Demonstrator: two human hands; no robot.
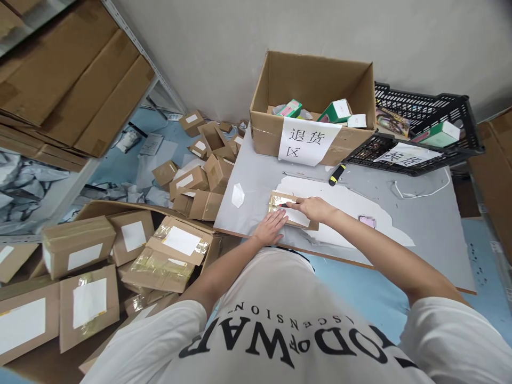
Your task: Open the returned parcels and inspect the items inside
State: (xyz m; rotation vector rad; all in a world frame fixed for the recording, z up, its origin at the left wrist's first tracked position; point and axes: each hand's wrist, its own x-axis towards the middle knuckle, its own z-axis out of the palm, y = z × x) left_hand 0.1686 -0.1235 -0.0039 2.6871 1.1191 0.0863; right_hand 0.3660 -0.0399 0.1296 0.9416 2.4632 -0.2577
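Note:
A small taped cardboard box (274, 198) with a white label lies near the front edge of the grey table. Flat on the box's near left corner, with fingers stretched out, rests my left hand (270, 227). My right hand (314, 208) is closed over the box, index finger pointing left. It grips a small dark box cutter (283, 205) with a red spot, its tip at the taped left part; most of it is hidden by the fingers.
Behind stands a large open carton (312, 141) holding green-and-white boxes, beside a black crate (416, 160). A black-and-yellow tool (337, 175), a phone (367, 221) and a white cable (424, 196) lie on the table (432, 234). Taped parcels (90, 304) fill the left.

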